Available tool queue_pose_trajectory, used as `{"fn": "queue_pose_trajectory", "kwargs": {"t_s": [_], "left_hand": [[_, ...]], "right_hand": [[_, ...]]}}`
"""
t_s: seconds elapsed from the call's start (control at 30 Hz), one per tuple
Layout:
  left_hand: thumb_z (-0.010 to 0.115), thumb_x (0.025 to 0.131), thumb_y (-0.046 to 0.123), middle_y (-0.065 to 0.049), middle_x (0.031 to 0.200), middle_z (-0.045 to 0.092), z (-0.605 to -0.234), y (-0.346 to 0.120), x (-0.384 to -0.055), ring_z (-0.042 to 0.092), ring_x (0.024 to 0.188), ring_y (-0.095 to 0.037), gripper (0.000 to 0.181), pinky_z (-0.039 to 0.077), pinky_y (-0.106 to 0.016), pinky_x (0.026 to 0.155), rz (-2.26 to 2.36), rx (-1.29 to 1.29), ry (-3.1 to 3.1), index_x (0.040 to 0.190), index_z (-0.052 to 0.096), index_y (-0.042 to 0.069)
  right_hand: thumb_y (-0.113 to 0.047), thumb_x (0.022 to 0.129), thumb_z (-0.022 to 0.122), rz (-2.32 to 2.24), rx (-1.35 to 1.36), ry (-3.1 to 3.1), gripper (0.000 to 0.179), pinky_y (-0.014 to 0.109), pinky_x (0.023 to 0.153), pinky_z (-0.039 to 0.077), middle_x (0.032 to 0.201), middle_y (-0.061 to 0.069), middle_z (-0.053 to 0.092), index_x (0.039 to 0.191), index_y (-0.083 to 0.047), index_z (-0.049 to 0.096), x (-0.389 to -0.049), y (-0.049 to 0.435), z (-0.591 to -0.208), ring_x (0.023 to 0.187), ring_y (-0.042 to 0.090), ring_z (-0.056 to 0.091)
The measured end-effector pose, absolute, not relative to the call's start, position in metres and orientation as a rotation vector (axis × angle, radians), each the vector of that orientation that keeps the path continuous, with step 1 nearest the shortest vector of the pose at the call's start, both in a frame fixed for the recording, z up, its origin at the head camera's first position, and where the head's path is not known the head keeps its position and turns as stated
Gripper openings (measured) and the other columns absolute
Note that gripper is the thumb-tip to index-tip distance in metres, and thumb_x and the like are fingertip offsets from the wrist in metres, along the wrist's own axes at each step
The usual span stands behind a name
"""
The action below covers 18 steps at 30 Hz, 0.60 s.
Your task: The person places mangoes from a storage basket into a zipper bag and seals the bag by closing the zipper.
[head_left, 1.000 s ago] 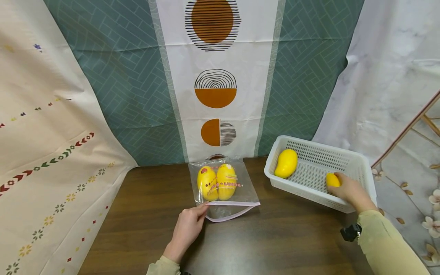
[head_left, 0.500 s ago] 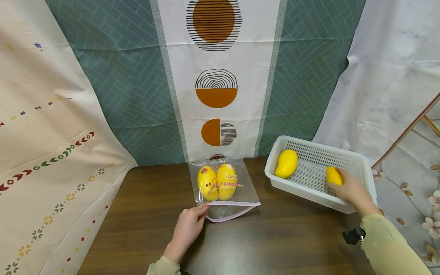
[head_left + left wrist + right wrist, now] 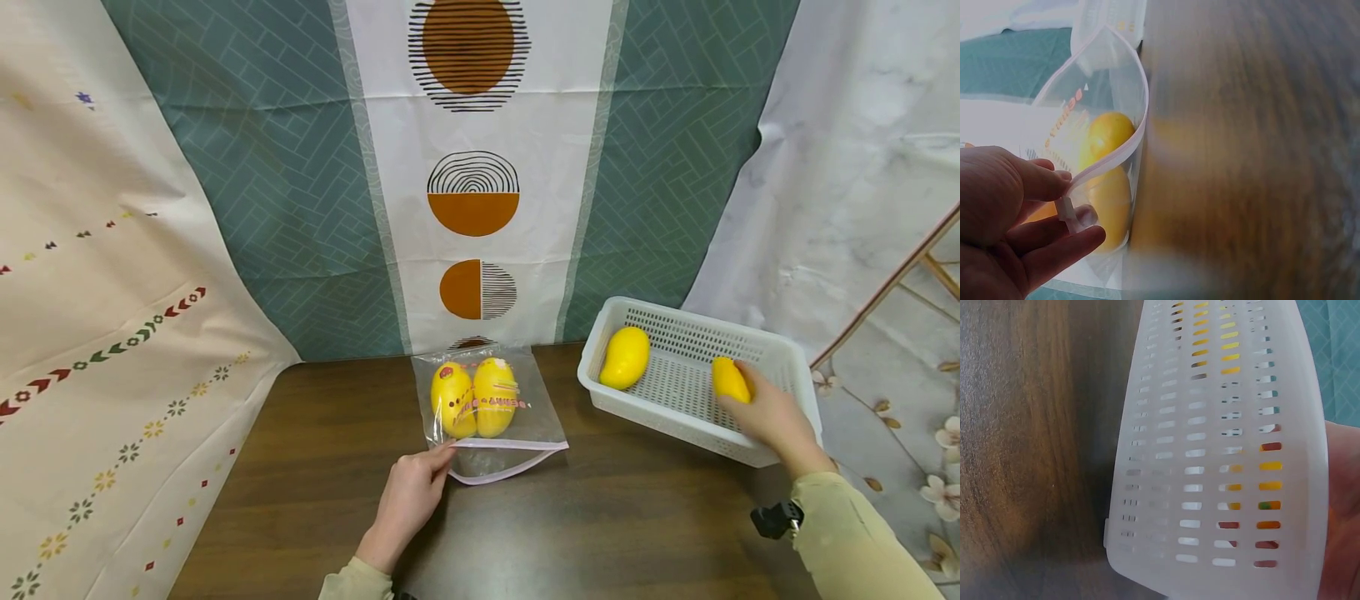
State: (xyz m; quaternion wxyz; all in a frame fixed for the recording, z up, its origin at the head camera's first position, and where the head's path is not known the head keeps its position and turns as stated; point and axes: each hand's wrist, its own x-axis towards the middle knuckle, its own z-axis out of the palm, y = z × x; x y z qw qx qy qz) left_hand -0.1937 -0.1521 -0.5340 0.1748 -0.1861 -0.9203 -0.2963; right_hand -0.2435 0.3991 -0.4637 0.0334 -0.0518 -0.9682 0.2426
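While the left hand [image 3: 408,496] pinches the left end of the pink zip edge, the head view shows the bag [image 3: 521,446] lying flat, its far edge at the foot of the curtain [image 3: 315,208]. Two mangoes [image 3: 495,404] sit side by side inside, beyond the parted mouth. A strip of table [image 3: 573,417] separates the bag's right edge from the basket [image 3: 660,421], and a wider stretch runs nearer. In the basket, one mango [image 3: 625,357] rests at the left end; the right hand [image 3: 772,417], reaching over the near rim, grips another [image 3: 730,381] towards the right end, with basket floor between the two.

In the left wrist view, thumb and fingers close on the zip strip, and the mouth gapes in a loop, the mangoes behind it.

In the right wrist view, the basket's slotted wall hides most of the grip. Yellow shows through slots close under the rim, beside the hand; whether that mango touches the floor I cannot tell.
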Motion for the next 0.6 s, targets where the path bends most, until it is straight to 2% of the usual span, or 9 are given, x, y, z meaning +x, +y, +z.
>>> {"fn": "queue_pose_trajectory", "kwargs": {"t_s": [0.13,0.43,0.6], "left_hand": [[0.085,0.088,-0.004,-0.009,0.122,0.078,-0.5336,-0.1518,-0.1927,0.077,0.11,-0.026,0.035,0.063,-0.044,0.088,-0.841,-0.523,-2.613,0.121,0.082,0.006],[0.085,0.087,-0.004,-0.009,0.122,0.078,-0.5323,-0.1518,-0.1924,0.076,0.111,-0.026,0.035,0.063,-0.044,0.089,-0.831,-0.519,-2.62,0.121,0.082,0.006],[0.085,0.087,-0.004,-0.008,0.122,0.078,-0.5314,-0.1514,-0.1917,0.076,0.111,-0.026,0.035,0.063,-0.044,0.09,-0.835,-0.511,-2.621,0.121,0.082,0.006]], "right_hand": [[-0.034,0.107,0.058,0.763,-0.145,-2.956,0.08,0.066,0.084,0.045,0.147,0.047,0.042,0.166,0.004,0.022,-0.2424,0.3979,-0.4634,0.106,0.055,0.053],[-0.035,0.106,0.059,0.774,-0.11,-2.913,0.08,0.057,0.078,0.044,0.145,0.045,0.046,0.167,0.003,0.023,-0.2382,0.3946,-0.4612,0.1,0.049,0.054],[-0.034,0.106,0.06,0.777,-0.109,-2.887,0.079,0.045,0.072,0.04,0.142,0.044,0.05,0.167,0.001,0.025,-0.2348,0.3903,-0.4577,0.094,0.045,0.055]]}}
